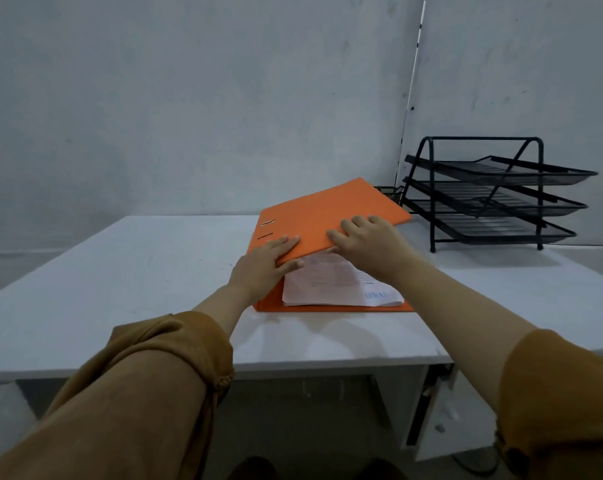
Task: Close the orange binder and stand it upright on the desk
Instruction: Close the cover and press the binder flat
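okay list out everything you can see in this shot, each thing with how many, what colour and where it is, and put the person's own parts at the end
orange binder: one, orange, lying on the desk centre, cover partly lowered, not yet shut.
papers: one stack, white with faint print, inside the binder, showing under the raised cover.
desk: one, white, filling the middle of the view.
tray rack: one, black wire mesh, three tiers, at the back right of the desk.
wall: pale grey, behind the desk.
sleeves: two, brown, pushed up on both forearms at the bottom of the view.
left hand: one, flat on the cover's near left edge.
right hand: one, flat on the cover, right of the left hand.
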A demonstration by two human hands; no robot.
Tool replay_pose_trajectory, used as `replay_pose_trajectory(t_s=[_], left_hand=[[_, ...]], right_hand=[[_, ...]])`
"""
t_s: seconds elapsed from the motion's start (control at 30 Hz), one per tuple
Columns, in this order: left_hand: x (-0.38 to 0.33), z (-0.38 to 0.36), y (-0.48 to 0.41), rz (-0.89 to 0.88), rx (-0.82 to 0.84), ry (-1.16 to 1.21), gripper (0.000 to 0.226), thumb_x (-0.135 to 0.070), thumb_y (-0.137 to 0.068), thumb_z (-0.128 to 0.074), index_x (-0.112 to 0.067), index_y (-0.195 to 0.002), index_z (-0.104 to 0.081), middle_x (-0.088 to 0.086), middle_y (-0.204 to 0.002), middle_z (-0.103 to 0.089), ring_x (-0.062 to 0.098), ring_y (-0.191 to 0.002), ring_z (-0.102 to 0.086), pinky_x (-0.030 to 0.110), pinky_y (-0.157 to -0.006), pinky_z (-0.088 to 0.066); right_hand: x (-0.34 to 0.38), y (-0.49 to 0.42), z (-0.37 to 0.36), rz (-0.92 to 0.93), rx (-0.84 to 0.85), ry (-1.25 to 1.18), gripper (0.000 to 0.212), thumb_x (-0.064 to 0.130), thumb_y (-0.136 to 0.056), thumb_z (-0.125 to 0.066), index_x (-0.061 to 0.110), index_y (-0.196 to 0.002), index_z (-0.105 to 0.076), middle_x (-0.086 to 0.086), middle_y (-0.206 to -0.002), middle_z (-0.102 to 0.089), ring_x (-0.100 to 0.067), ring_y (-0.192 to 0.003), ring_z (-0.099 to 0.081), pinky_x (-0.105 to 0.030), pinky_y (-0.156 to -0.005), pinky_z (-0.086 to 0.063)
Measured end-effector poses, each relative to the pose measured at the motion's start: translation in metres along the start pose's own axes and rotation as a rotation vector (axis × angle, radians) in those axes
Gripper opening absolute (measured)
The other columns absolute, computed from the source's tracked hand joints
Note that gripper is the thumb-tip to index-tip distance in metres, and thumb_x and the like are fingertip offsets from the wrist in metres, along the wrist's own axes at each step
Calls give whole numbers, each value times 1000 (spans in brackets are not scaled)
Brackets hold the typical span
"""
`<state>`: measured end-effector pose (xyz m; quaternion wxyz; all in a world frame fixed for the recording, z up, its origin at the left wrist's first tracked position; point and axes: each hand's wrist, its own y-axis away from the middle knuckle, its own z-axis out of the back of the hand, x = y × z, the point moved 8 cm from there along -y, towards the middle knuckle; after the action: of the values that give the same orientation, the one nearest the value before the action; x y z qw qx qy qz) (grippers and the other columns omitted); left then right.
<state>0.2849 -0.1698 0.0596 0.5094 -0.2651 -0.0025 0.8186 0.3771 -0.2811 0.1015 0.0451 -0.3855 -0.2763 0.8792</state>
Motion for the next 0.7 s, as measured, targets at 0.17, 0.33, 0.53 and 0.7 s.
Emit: replay_pose_trajectory(t_s=[0.17,0.33,0.53,0.7], left_hand=[[-16,-14,-3,-48,27,-242,61,-59,-89,-36,-40,-146,-25,-8,-158,-25,19,-144,-26,42,-114,-27],[-24,-28,-4,-76,76,-403,62,-60,-90,-32,-39,-147,-21,-7,-158,-24,20,-146,-21,44,-117,-22],[-25,-33,-3,-92,97,-493,63,-61,-90,-28,-37,-148,-19,-5,-159,-22,22,-147,-20,46,-119,-20],[-28,-34,-7,-97,105,-504,61,-60,-91,-29,-37,-147,-22,-4,-158,-26,23,-146,-24,46,-117,-24]], right_hand=[[2,33,-15,-70,38,-72,51,41,-92,-27,12,-99,-68,-11,-75,-68,-29,-60,-66,-31,-44,-50],[8,56,-32,-105,169,-100,57,44,-95,-22,11,-123,-58,-15,-94,-69,-31,-71,-67,-32,-45,-48],[14,62,-40,-127,333,-162,56,44,-101,-24,14,-149,-21,-17,-135,-49,-33,-111,-57,-40,-70,-53],[12,65,-47,-162,426,-212,55,40,-102,-28,15,-150,-17,-17,-140,-45,-34,-120,-52,-42,-78,-55]])
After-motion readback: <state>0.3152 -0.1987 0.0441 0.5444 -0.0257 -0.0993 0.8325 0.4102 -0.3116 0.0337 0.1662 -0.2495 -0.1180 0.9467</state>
